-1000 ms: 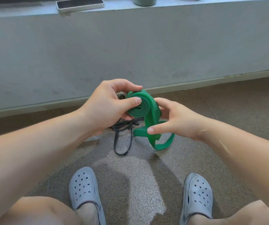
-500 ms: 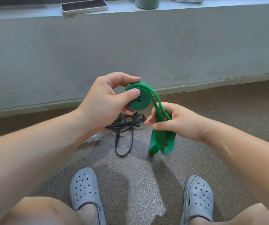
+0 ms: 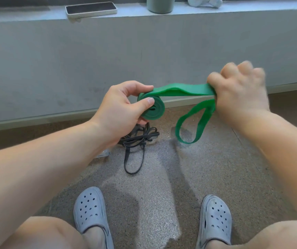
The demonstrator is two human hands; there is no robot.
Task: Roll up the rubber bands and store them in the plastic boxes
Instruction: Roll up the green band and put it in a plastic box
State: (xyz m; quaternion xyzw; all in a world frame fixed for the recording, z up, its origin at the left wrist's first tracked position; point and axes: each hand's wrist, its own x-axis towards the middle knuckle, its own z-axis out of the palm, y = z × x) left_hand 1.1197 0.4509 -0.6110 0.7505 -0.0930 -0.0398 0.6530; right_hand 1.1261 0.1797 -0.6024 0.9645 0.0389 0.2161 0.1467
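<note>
On the left, the left hand [image 3: 119,106] was raised above the floor [image 3: 162,186] with its grip closed round the rolled part of the green rubber band [image 3: 181,90]. The thumb pressed on the flat face of the coil [image 3: 153,110] and the fingers curled behind it. The coil's flat spiral face was turned towards the camera.

From the top of the coil the free strap ran almost level to the right, with its long axis left to right and its broad side facing up and towards the camera. It looked pulled taut between the two hands.

At the right end, the right hand [image 3: 241,90] was a fist, blurred, with its grip clenched on the strap. Below that fist the rest of the band hung down and to the left as an open loop [image 3: 189,126], and its low end was near the floor.

Beneath the left hand a black rubber band [image 3: 137,141] lay bunched on the floor, with one narrow loop pointing towards the person. Two grey clogs [image 3: 90,209] showed at the bottom. On the ledge [image 3: 36,15] behind lay a phone [image 3: 91,8] at the left, with a cup [image 3: 160,4] to its right.
</note>
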